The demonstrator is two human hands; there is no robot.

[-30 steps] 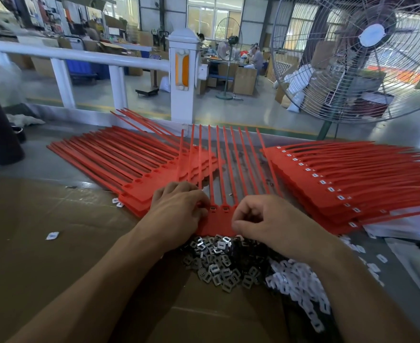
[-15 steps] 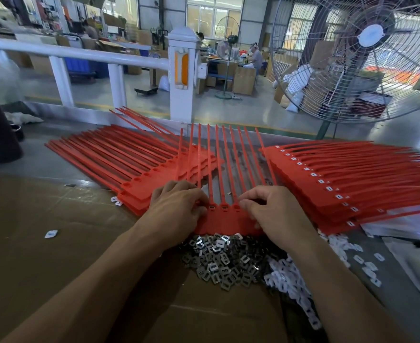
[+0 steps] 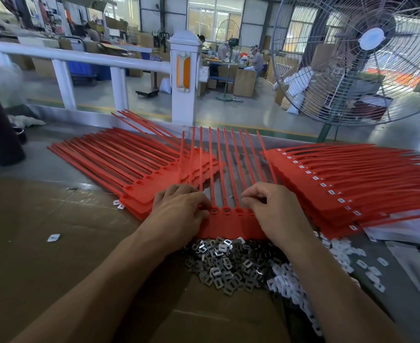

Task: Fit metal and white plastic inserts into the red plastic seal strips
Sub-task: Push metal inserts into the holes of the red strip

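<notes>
From my head camera, looking down at the bench, I have both hands on the sheet of red seal strips (image 3: 231, 225) lying in front of me, its tails running away toward the white railing (image 3: 80, 59). My left hand (image 3: 179, 211) has its fingers curled down onto the left end of the row of sockets, pressing or pinching there; whether there is an insert under the fingertips I cannot tell. My right hand (image 3: 273, 211) is curled the same way over the right end, fingertips bent onto the heads, and again what they hold is hidden. Between my hands a few sockets show, and they look to have something pale seated in them, so I judge this sheet is partly fitted. To my right lies the stack of finished strips (image 3: 352, 184), white inserts showing in every head. To my left lies the stack of unfitted strips (image 3: 129, 167), sockets open, so plenty is left. Just below the sheet sit the heap of metal inserts (image 3: 228, 266) and the heap of white plastic inserts (image 3: 300, 290), both still large.
</notes>
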